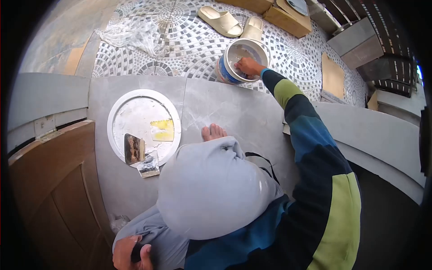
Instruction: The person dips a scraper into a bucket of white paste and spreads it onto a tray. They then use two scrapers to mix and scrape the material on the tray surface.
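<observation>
My right hand point(246, 67) reaches into a white bucket point(221, 67) with a blue label. Its fingers are curled low inside, and what they grip, if anything, is hidden. My left hand point(126, 254) rests by my lower leg, with its fingers closed around a small dark thing point(136, 253) that I cannot make out. On the floor to the left lies a round white lid point(111, 121) smeared with white paste. It carries a yellow notched spreader point(163, 130), a dark, worn scraper point(133, 149) and a metal blade point(149, 164) that overhangs the rim.
Beige slides point(220, 21) and a cardboard box point(290, 20) stand beyond the bucket on patterned tiles. Crumpled clear plastic point(135, 33) lies at the upper left. A wooden door point(58, 180) borders the left side; a flat cardboard piece point(332, 74) lies to the right.
</observation>
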